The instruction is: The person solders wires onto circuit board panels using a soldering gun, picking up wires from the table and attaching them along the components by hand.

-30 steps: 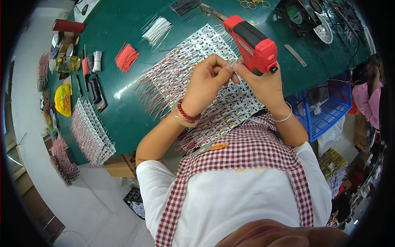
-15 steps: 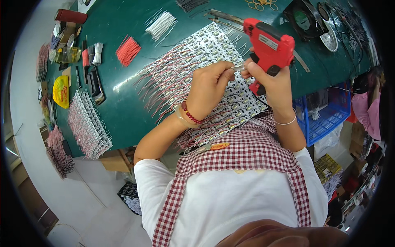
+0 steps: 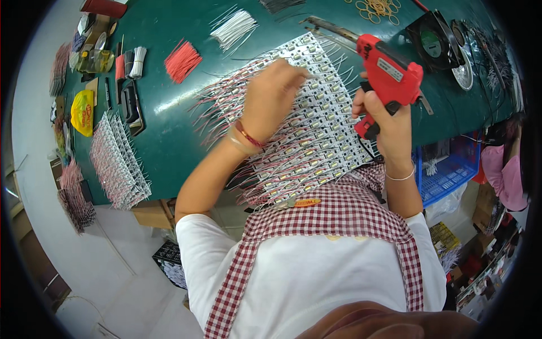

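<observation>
My right hand point(image 3: 392, 127) is wrapped round the grip of a red soldering gun point(image 3: 389, 68), with its long metal barrel and tip pointing away to the upper left. Below it lies a panel of small white circuit boards point(image 3: 316, 130) in rows, with thin red and dark wires fanning out on the left side. Over the upper left part of this panel hovers my left hand point(image 3: 271, 93). Its fingers are bent and smeared by motion, so whatever they may hold does not show.
Left of the panel lie red wires point(image 3: 182, 60) and white wires point(image 3: 234, 29). More wired boards point(image 3: 119, 164) sit near the table's left edge, beside a black-handled tool point(image 3: 132, 107) and a yellow bag point(image 3: 82, 113). Rubber bands point(image 3: 377, 8) and a black fan point(image 3: 432, 40) are farther back; a blue crate point(image 3: 449, 178) stands right.
My hands, close together before, are now apart. The left has moved up and left over the panel; the right has shifted right and slightly down with the soldering gun.
</observation>
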Demonstrator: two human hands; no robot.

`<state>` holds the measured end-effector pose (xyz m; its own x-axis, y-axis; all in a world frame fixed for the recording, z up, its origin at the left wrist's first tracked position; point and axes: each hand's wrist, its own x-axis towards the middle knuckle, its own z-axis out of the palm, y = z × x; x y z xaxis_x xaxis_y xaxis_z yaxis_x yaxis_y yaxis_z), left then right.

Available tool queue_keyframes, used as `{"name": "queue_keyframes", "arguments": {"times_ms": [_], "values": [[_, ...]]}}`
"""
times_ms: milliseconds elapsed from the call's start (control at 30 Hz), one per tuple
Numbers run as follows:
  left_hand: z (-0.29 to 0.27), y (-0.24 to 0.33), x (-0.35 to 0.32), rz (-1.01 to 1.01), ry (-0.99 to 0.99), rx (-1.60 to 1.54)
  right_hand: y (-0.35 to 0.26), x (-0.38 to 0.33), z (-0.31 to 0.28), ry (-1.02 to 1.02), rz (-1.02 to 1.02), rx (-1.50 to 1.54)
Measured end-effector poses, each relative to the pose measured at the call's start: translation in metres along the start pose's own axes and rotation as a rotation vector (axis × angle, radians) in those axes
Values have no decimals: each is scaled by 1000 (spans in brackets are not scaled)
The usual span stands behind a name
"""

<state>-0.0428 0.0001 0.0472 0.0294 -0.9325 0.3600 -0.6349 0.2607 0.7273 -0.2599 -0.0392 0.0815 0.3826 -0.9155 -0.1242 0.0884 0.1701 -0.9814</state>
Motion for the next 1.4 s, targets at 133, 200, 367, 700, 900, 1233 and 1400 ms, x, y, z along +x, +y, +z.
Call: {"name": "queue_keyframes", "arguments": {"times_ms": [133,200,367,700,900,1233,1400], "values": [[-25,-61,18,108,69,262,-9,10,-2,-5,-18,-205],[-25,-74,20,187,63,350,-8,13,3,31,-16,-221],[-16,-81,26,279,-12,342,-12,11,9,20,89,-312],[-14,-77,25,316,7,345,-5,10,7,27,144,-374],[-12,-74,24,292,15,356,-6,9,9,21,145,-407],[-13,-71,25,275,-9,346,-11,4,8,52,144,-419],[-12,-71,25,278,2,350,-9,5,10,33,118,-416]]}}
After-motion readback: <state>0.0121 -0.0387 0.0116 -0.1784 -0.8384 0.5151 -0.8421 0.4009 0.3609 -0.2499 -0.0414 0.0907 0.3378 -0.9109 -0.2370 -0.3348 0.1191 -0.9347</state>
